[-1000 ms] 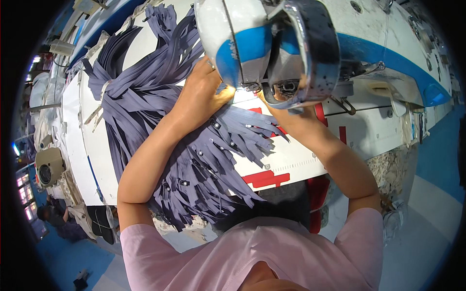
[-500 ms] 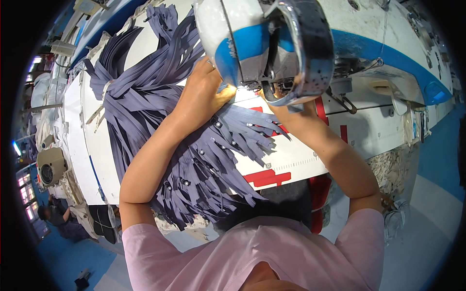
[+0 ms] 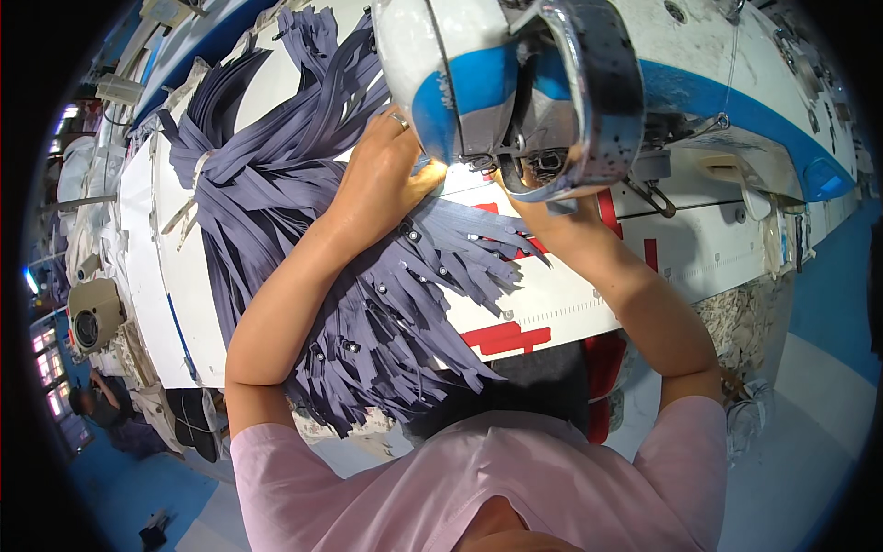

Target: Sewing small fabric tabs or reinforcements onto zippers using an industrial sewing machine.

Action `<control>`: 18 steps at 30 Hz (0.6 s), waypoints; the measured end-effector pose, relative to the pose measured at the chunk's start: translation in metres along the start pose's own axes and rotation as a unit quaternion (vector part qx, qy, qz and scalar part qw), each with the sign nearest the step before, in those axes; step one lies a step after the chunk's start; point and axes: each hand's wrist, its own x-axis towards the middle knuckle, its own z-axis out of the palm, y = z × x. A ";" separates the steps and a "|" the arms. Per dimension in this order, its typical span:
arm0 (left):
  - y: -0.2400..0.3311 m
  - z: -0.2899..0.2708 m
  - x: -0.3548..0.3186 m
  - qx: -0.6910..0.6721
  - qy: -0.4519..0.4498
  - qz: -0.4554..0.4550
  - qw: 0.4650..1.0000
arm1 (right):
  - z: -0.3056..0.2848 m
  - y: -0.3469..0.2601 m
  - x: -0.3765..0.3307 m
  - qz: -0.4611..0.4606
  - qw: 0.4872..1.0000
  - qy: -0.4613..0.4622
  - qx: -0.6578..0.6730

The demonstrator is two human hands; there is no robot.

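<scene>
A big bundle of grey-purple zippers sprawls over the left part of the table, with small shiny metal parts among the loose ends. Over its right side stands the head of a white and blue sewing machine. My left hand is at the left of the needle area, fingers bent and pressed together at the fingertips; whatever they pinch is hidden by the machine. My right hand reaches in from the other side. Its fingers are mostly behind the machine's shiny metal guard, so their grip does not show.
The white table carries red tape strips and a printed scale. A metal lever hangs under the machine arm. At the far left are a beige speaker-like box and another person.
The machine head appears slightly farther right in the picture. My hands and the zippers stay almost where they were. The person at the far left has shifted an arm.
</scene>
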 end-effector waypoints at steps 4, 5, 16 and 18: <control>-0.002 0.001 -0.003 0.018 0.003 0.006 1.000 | 0.021 0.004 -0.006 -0.056 0.986 0.125 -0.091; 0.002 0.000 -0.002 -0.007 0.022 0.003 1.000 | 0.021 0.005 -0.006 -0.061 0.986 0.117 -0.101; 0.009 -0.005 -0.003 -0.033 0.028 -0.013 0.999 | -0.025 -0.001 0.001 -0.050 0.993 -0.081 -0.075; 0.008 -0.004 -0.003 -0.034 0.018 -0.022 0.999 | -0.036 -0.006 0.003 -0.011 0.997 -0.071 -0.033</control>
